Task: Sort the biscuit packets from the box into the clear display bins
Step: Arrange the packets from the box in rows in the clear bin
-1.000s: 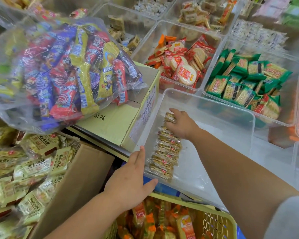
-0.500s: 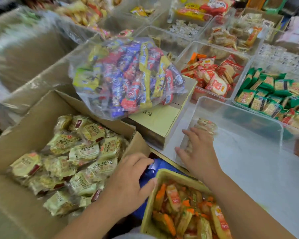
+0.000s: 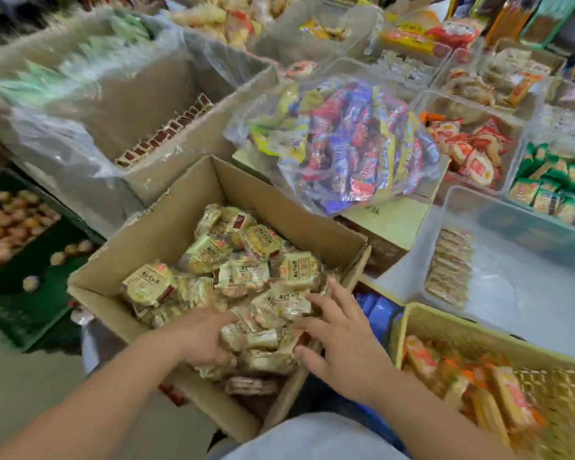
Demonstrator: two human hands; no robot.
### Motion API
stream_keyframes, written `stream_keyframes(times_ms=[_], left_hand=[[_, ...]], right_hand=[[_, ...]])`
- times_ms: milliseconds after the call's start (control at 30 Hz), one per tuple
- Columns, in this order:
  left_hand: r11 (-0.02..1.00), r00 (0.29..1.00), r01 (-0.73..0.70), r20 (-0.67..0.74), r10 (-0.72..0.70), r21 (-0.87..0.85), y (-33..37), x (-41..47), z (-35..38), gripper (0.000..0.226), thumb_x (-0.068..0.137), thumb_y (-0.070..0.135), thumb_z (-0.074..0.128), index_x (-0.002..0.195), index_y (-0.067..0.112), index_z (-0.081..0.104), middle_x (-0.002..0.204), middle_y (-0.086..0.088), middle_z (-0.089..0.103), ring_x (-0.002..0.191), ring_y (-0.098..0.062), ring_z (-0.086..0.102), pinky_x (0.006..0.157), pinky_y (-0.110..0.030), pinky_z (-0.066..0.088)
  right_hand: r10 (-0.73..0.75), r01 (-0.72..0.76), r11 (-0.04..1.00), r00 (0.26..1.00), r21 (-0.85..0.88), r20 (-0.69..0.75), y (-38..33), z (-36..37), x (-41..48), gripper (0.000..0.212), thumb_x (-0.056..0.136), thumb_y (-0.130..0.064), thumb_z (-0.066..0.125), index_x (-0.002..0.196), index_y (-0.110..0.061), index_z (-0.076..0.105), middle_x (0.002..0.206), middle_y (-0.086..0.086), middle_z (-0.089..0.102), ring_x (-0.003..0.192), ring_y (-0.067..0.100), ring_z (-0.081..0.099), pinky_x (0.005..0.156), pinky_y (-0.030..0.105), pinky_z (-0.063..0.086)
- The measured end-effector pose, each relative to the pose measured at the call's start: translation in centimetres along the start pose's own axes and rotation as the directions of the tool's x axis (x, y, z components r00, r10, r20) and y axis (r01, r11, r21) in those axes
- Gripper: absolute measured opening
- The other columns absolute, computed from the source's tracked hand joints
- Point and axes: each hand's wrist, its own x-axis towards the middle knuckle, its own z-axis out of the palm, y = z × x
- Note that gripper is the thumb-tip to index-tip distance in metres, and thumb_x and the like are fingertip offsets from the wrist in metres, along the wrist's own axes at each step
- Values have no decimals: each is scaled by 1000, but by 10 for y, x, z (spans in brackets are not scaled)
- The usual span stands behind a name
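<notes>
Left fingers [image 3: 216, 360] curl round biscuit packets [image 3: 243, 277] in box [image 3: 166, 227] | right fingers [image 3: 329, 307] splayed, touching packets

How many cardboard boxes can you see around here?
3: the open box of biscuit packets in front, a bigger plastic-lined box behind it to the left, and a closed box under the bag of sweets. The blurred back may hide more.
</notes>
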Motion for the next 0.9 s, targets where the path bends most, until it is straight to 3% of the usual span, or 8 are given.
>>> stream_keyframes(times_ms=[133,267,367,533,633,700,800,900], left_hand=[[992,985,-104,147,92,78,-7,14,0,102,76,66,77,159,32,29,153,-3,46,135,-29,49,101,-40,45],[962,965,-155,242,99,226,-1,20,0,100,74,77,72,151,21,44,144,-4,57,126,-30,57,92,-39,48],[924,950,-205,295,108,324,5,20,0,88,76,74,73,142,17,57,131,-3,65,115,-27,62,94,-39,53],[886,936,-255,327,126,388,7,22,3,63,83,67,71,118,15,69,98,1,66,84,-20,62,70,-35,51],[872,942,-265,304,142,412,4,21,2,40,87,52,71,101,15,72,85,4,66,70,-14,60,62,-31,52],[870,942,-275,296,158,409,1,19,-3,40,88,47,71,107,13,72,93,1,69,76,-17,63,64,-32,52],[882,929,-322,292,225,343,-8,11,-14,52,91,44,67,130,11,65,114,-4,70,92,-22,63,78,-35,56],[908,910,-375,262,322,187,-22,-4,-29,52,91,37,65,137,13,58,91,8,59,76,-11,54,62,-27,43]], right_hand=[[89,-89,996,996,-10,11,-6,1,3,53,89,-67,37,134,-47,56,161,-15,26,155,19,-16,125,57,7],[148,-147,989,989,-4,14,-11,3,3,52,86,-66,39,132,-49,58,159,-17,28,154,16,-16,125,51,4],[165,-165,986,986,-16,30,-10,3,5,55,84,-66,40,133,-48,58,159,-16,28,154,16,-16,126,54,9],[224,-219,974,971,-64,86,-15,-2,9,65,80,-72,37,137,-46,54,160,-13,26,155,18,-13,124,58,12],[278,-260,954,954,-147,114,-25,-8,15,86,71,-87,32,143,-43,50,160,-8,31,155,24,-8,124,59,6],[310,-275,934,941,-230,138,-32,-10,22,104,63,-97,29,148,-39,44,158,-5,36,155,30,-5,124,59,1],[372,-303,900,908,-313,191,-42,-11,34,118,53,-103,30,151,-37,40,154,-5,45,154,37,0,120,64,-5],[413,-305,873,877,-381,244,-49,-9,42,113,52,-103,36,145,-40,46,138,-6,58,147,35,18,115,71,-4]])
